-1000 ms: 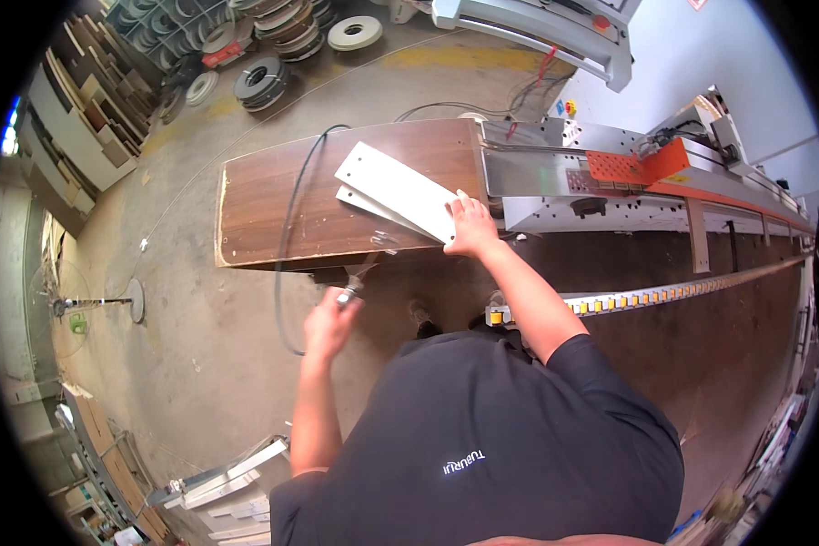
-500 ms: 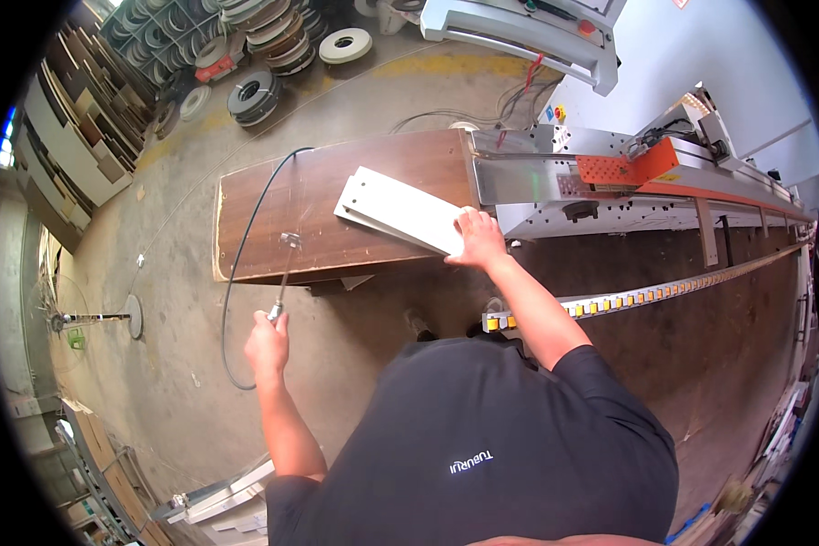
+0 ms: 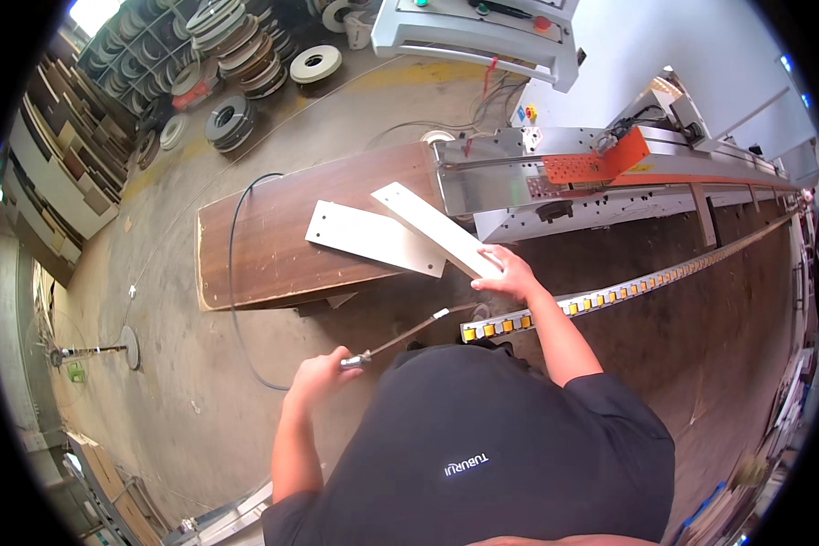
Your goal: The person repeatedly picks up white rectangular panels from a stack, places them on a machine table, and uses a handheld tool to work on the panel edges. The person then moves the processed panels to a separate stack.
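My right hand (image 3: 510, 273) grips the near end of a narrow white board (image 3: 435, 226), which is lifted at a slant. A second white board (image 3: 369, 238) with small dark holes lies on the brown wooden table (image 3: 237, 246), partly under the held one. My left hand (image 3: 315, 378) is closed round an air blow gun (image 3: 353, 361), low in front of my body. Its long thin nozzle points right, toward the space below the held board. A dark hose (image 3: 234, 246) loops from the table's far edge down to my left hand.
A long machine with an orange plate (image 3: 601, 166) runs off to the right, its roller rail (image 3: 601, 298) nearer me. Stacked edge-banding rolls (image 3: 230, 123) and leaning panels (image 3: 55, 173) stand at the far left. A round-based stand (image 3: 129, 348) is on the floor at left.
The two boards have come apart: my right hand has swung one away from the other. My left hand has moved right and nearer, and the blow gun's nozzle has turned from the table toward the right.
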### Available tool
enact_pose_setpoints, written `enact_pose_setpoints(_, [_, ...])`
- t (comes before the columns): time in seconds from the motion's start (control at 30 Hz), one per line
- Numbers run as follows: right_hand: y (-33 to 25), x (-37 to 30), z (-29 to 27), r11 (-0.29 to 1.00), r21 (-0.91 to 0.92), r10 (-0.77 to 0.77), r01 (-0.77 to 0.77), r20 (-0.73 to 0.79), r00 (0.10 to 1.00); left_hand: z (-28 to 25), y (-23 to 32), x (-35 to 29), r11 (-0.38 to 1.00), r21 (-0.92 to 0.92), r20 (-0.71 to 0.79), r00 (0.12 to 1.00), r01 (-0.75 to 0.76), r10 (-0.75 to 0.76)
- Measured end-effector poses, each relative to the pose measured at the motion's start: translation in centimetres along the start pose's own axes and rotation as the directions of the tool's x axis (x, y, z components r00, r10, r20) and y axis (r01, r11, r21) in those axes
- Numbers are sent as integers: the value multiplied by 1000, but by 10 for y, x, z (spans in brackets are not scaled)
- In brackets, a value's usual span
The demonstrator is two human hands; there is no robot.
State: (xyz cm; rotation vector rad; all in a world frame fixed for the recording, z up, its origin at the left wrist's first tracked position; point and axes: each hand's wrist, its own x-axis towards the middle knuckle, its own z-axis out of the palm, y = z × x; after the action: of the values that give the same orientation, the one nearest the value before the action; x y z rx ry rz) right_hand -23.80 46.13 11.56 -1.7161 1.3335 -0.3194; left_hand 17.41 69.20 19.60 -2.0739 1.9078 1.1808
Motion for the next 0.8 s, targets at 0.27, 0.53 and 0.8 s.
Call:
enact_pose_setpoints(0.27, [68,-59,-22,952,306,124,-22,-316,941,13,27,72,996,-21,-187,978,92,-94])
enact_pose_setpoints(0.53, [124,-89,-58,856,-391,-33,-339,-695,718,43,78,110,993,-99,-256,966,-67,40])
enact_pose_setpoints(0.8, [149,-40,-75,833,-315,38,-454,-788,615,55,134,132,992,50,-119,986,-116,121])
